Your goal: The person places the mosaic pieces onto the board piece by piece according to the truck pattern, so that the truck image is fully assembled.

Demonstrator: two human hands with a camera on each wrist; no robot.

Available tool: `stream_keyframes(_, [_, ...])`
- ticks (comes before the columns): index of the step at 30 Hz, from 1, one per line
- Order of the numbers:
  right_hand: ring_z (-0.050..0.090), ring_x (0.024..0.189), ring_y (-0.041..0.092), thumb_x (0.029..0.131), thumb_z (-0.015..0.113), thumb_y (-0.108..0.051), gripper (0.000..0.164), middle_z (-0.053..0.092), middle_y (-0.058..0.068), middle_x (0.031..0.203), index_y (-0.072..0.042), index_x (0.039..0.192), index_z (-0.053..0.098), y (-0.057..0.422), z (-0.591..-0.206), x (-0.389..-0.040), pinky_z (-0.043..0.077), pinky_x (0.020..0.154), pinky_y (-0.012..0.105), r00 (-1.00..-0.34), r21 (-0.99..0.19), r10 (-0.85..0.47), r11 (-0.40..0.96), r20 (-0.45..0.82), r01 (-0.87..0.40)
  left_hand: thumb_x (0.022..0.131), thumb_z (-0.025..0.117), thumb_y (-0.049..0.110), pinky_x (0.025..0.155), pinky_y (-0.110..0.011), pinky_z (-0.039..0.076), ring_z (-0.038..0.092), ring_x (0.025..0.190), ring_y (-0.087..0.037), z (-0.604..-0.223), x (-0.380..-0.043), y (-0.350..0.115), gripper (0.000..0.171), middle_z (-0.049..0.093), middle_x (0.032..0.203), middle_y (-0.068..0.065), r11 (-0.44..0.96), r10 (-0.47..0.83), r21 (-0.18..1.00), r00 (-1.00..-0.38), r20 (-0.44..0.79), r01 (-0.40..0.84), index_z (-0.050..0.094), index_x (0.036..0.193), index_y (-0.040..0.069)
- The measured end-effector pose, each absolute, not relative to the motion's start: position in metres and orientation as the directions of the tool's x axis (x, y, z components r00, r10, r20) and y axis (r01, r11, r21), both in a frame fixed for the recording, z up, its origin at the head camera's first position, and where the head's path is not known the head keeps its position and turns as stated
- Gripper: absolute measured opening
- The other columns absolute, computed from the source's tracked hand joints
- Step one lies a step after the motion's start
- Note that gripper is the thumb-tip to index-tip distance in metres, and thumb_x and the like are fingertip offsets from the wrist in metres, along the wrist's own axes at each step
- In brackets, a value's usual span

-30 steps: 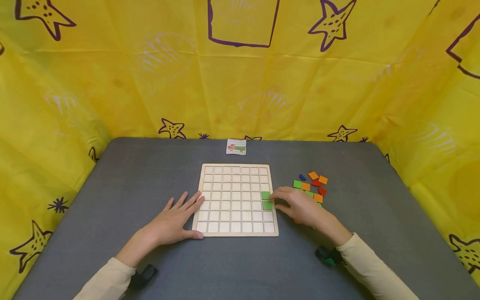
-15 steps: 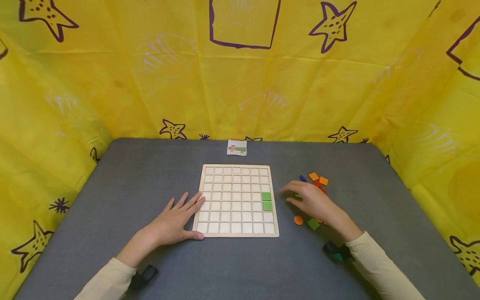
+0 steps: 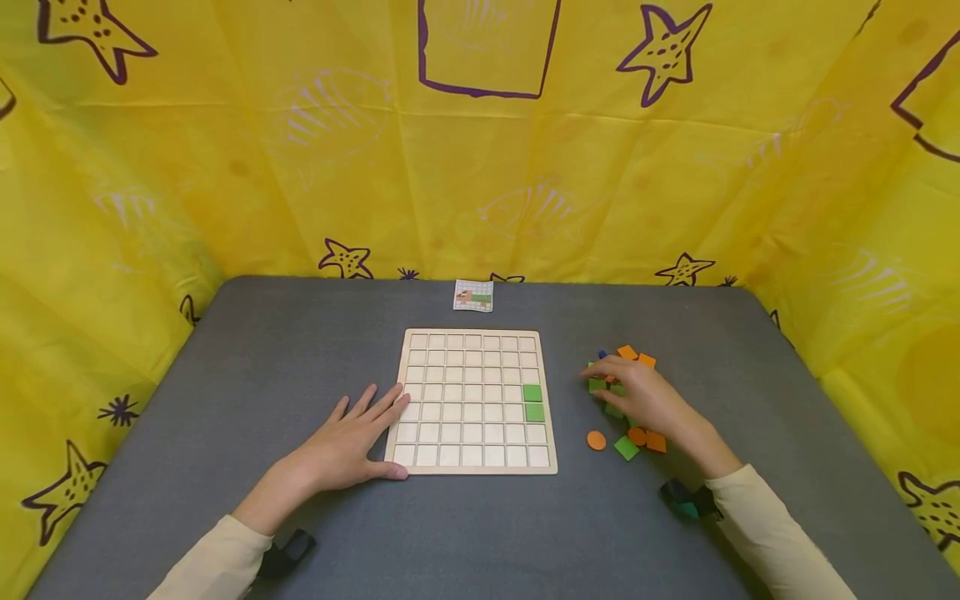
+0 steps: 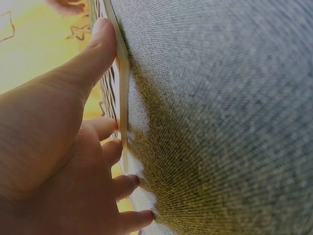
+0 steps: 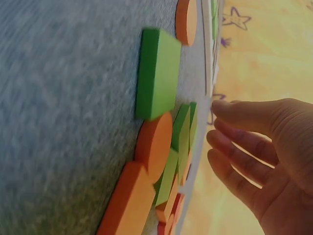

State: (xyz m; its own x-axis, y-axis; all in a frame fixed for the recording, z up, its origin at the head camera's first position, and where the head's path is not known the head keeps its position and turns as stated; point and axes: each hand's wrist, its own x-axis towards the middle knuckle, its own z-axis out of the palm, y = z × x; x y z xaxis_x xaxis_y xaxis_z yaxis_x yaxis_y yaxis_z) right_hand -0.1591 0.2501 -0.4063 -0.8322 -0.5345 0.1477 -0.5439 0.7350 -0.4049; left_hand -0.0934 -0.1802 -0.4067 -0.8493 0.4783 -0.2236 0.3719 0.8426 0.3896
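A pale wooden grid board (image 3: 472, 471) lies on the dark table. Two green square tiles (image 3: 533, 412) fill neighbouring cells at its right side. Spread across the board's left edge, my left hand (image 3: 345, 446) rests with fingertips and thumb on the frame. My right hand (image 3: 645, 400) hovers over the loose tiles at the right, fingers relaxed and a gap between thumb and fingers. In the right wrist view this hand (image 5: 264, 147) shows nothing in its grasp. Beneath and near it lie green squares (image 5: 159, 73), orange squares (image 5: 128, 200) and an orange disc (image 5: 154, 147); part of the pile is hidden.
Behind the board lies a small picture card (image 3: 473, 296) with a coloured grid pattern. Another orange disc (image 3: 596, 440) sits between board and pile. A yellow patterned cloth (image 3: 450, 167) encloses the table's (image 3: 480, 542) back and sides.
My right hand has moved away from the board's green tiles, rightward to over the loose tiles. The left hand has stayed on the board's edge.
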Motion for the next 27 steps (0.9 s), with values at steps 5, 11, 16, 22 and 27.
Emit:
stream_keyframes(5, [0.067, 0.092, 0.024, 0.082, 0.078, -0.002, 0.030, 0.072, 0.007, 0.105, -0.003, 0.111, 0.072, 0.257, -0.411, -0.162, 0.056, 0.078, 0.041, -0.833, -0.421, -0.530, 0.727, 0.157, -0.542, 0.079, 0.068, 0.063, 0.109, -0.071, 0.010, 0.013, 0.146, -0.047, -0.407, -0.093, -0.181, 0.102, 0.017, 0.163, -0.010, 0.841, 0.481, 0.390, -0.848, -0.224, 0.374, 0.025, 0.156, 0.011])
stream_keyframes(11, [0.066, 0.086, 0.019, 0.082, 0.078, -0.003, 0.029, 0.071, 0.004, 0.099, -0.003, 0.111, 0.072, 0.263, -0.415, -0.166, 0.056, 0.074, 0.038, -0.840, -0.434, -0.528, 0.732, 0.126, -0.526, 0.079, 0.068, 0.063, 0.109, -0.071, 0.010, 0.012, 0.146, -0.047, -0.407, -0.093, -0.180, 0.102, 0.017, 0.163, -0.010, 0.847, 0.473, 0.388, -0.850, -0.234, 0.364, 0.025, 0.156, 0.012])
stream_keyframes(16, [0.065, 0.088, 0.020, 0.080, 0.080, -0.007, 0.032, 0.071, 0.005, 0.101, -0.003, 0.111, 0.072, 0.263, -0.414, -0.167, 0.055, 0.077, 0.040, -0.837, -0.434, -0.536, 0.732, 0.111, -0.526, 0.079, 0.069, 0.063, 0.109, -0.071, 0.009, 0.012, 0.146, -0.047, -0.407, -0.094, -0.180, 0.103, 0.017, 0.163, -0.010, 0.852, 0.466, 0.380, -0.852, -0.240, 0.359, 0.025, 0.156, 0.012])
stream_keyframes(22, [0.065, 0.089, 0.022, 0.078, 0.081, -0.003, 0.034, 0.070, 0.007, 0.102, -0.002, 0.111, 0.071, 0.261, -0.414, -0.167, 0.055, 0.078, 0.041, -0.838, -0.430, -0.536, 0.735, 0.107, -0.525, 0.079, 0.068, 0.064, 0.109, -0.071, 0.010, 0.012, 0.146, -0.047, -0.408, -0.095, -0.180, 0.103, 0.017, 0.163, -0.010, 0.851, 0.469, 0.379, -0.851, -0.237, 0.364, 0.025, 0.156, 0.012])
stream_keyframes(27, [0.064, 0.090, 0.023, 0.079, 0.081, -0.003, 0.034, 0.070, 0.007, 0.104, -0.002, 0.112, 0.071, 0.260, -0.414, -0.167, 0.055, 0.079, 0.041, -0.842, -0.431, -0.532, 0.741, 0.092, -0.515, 0.078, 0.068, 0.064, 0.109, -0.071, 0.010, 0.013, 0.146, -0.047, -0.408, -0.095, -0.180, 0.103, 0.018, 0.163, -0.010, 0.848, 0.473, 0.381, -0.852, -0.225, 0.370, 0.025, 0.156, 0.011])
